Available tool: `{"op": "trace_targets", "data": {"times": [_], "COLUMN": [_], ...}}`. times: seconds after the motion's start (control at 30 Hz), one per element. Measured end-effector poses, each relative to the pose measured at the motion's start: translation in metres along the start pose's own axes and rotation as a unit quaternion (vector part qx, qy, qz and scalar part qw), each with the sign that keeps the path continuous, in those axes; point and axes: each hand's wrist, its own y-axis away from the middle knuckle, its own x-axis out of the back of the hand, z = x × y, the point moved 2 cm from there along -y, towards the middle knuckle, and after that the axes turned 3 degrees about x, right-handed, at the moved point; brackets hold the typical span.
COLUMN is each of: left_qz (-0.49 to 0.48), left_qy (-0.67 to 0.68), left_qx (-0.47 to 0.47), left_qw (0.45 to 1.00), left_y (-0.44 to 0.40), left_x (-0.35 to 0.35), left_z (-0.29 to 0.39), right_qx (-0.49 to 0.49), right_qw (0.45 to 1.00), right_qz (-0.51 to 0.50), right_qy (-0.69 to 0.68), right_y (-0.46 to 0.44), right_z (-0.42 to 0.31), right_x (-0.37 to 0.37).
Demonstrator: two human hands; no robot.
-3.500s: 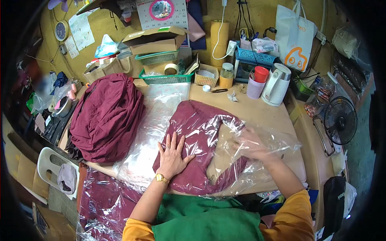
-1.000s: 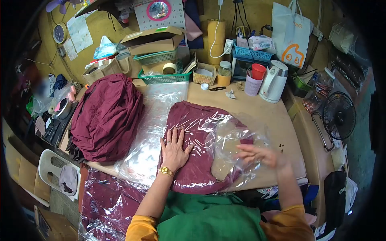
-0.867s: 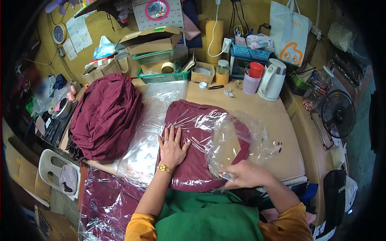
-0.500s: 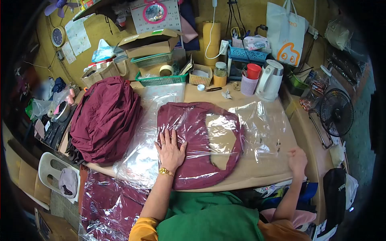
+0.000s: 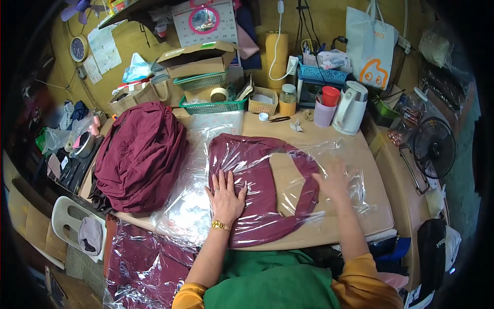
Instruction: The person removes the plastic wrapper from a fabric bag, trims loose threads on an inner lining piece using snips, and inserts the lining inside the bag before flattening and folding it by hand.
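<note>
A flat maroon cloth item (image 5: 252, 180) with a wide curved loop at its right side lies inside a clear plastic bag on the table. My left hand (image 5: 228, 201) rests on it near its left edge, fingers spread over the plastic, a gold watch on the wrist. Over the bag's loose right end (image 5: 360, 198) is my right hand (image 5: 334, 180), just right of the loop. Its thumb stands apart and its fingers look extended, though blurred. Whether it touches the plastic I cannot tell.
A large maroon cloth heap (image 5: 141, 157) stands at left, beside clear plastic sheets (image 5: 188, 188). Along the back are a green basket (image 5: 213, 106), a jar (image 5: 287, 100), a red cup (image 5: 330, 96) and a white kettle (image 5: 351, 108). More plastic-wrapped maroon cloth (image 5: 146, 262) hangs at the front left.
My right hand has moved left and away from me, from the table's right side to the plastic beside the loop. It was closed before; its fingers are now extended. My left hand stays on the cloth.
</note>
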Motion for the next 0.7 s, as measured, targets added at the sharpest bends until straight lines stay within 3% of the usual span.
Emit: {"op": "trace_targets", "data": {"times": [0.1, 0.23, 0.3, 0.33, 0.43, 0.5, 0.57, 0.6, 0.67, 0.7], "left_qz": [0.001, -0.003, -0.005, -0.001, 0.016, 0.027, 0.038, 0.048, 0.043, 0.019], "left_qy": [0.001, 0.006, 0.008, 0.026, 0.106, 0.198, 0.26, 0.321, 0.377, 0.465], "left_qx": [0.0, 0.0, 0.001, -0.003, -0.016, -0.044, -0.049, -0.054, -0.047, -0.043], "left_qw": [1.0, 1.0, 1.0, 1.0, 0.994, 0.979, 0.964, 0.944, 0.924, 0.884], "left_y": [0.0, -0.001, -0.001, -0.002, 0.003, 0.008, 0.014, 0.017, 0.02, 0.022], "left_x": [-0.001, -0.001, -0.001, 0.0, 0.007, 0.027, 0.048, 0.053, 0.044, 0.034], "left_z": [0.0, 0.001, 0.0, 0.0, -0.001, 0.0, 0.001, 0.0, -0.003, -0.002], "right_qx": [-0.201, -0.284, -0.073, -0.072, -0.022, -0.02, 0.104, 0.208, 0.277, 0.304], "right_qw": [0.972, 0.957, 0.992, 0.992, 0.986, 0.934, 0.883, 0.806, 0.652, 0.716], "right_qz": [0.124, 0.038, 0.098, 0.099, -0.038, -0.071, 0.043, 0.091, 0.124, 0.134], "right_qy": [-0.012, -0.037, -0.001, 0.0, -0.163, -0.35, -0.455, -0.546, -0.695, -0.614], "right_y": [0.005, 0.003, -0.008, -0.013, -0.049, -0.062, -0.078, -0.094, -0.093, -0.099], "right_z": [0.057, 0.067, 0.06, 0.061, 0.033, -0.002, -0.028, -0.032, -0.082, -0.111], "right_x": [-0.007, -0.027, -0.047, -0.048, 0.002, 0.097, 0.185, 0.216, 0.278, 0.292]}}
